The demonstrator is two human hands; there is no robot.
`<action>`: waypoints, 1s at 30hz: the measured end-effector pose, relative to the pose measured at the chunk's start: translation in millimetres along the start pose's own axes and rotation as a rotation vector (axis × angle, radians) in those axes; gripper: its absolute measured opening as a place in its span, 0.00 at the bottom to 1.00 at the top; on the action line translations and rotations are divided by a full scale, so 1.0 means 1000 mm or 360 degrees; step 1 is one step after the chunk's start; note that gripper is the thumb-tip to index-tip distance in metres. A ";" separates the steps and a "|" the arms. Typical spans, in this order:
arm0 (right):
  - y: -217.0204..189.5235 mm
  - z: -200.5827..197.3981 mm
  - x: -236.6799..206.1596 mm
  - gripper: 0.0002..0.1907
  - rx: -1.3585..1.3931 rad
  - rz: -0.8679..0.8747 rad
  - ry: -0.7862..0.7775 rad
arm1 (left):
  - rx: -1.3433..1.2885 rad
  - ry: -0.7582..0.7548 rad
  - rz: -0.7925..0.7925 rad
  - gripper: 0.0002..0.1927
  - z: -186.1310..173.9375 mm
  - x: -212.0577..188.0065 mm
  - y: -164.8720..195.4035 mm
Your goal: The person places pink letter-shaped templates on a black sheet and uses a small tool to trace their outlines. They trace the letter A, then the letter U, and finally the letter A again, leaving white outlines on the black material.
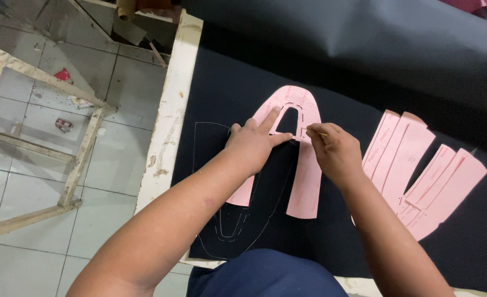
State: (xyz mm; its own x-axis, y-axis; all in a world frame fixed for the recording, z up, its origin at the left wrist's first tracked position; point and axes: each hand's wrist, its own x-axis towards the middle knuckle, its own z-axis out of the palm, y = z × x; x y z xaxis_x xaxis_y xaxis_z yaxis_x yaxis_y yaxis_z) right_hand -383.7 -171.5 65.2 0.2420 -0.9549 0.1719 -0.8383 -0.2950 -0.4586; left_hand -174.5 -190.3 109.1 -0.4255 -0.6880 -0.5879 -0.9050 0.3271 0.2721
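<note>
Hands (254, 144) on pink U-shaped template (304, 181)

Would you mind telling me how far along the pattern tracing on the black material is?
Done: one traced outline already shows at the left of the black sheet. In hand: the left hand presses the pink U-shaped template flat while the right hand runs a thin marking tool along its inner cutout. Left: the fanned pink templates lie untouched.
</note>
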 end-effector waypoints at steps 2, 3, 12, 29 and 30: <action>-0.002 -0.001 -0.001 0.07 -0.0058 0.0042 -0.0064 | 0.0012 0.0003 0.0001 0.52 0.001 0.001 0.000; -0.003 -0.002 -0.001 0.08 -0.0049 0.0008 -0.0078 | 0.0016 0.0002 0.0001 0.52 0.002 0.000 0.000; 0.001 -0.009 -0.005 0.11 0.0451 0.0611 -0.0217 | -0.0003 0.0062 0.0016 0.50 0.006 0.002 0.002; 0.006 0.014 -0.022 0.08 0.0076 0.0319 -0.0009 | -0.0012 0.0053 0.0013 0.52 0.006 0.005 -0.001; 0.006 0.015 -0.021 0.08 0.0229 0.0338 0.0009 | -0.0015 0.0049 0.0013 0.52 0.007 0.006 -0.002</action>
State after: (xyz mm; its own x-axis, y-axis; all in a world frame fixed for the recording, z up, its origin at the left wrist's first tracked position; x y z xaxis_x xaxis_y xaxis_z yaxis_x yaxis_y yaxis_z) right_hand -386.5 -153.9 46.3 0.0648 -0.9959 0.0632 -0.7917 -0.0898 -0.6043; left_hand -175.5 -190.5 99.8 -0.4325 -0.7052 -0.5619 -0.9015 0.3267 0.2839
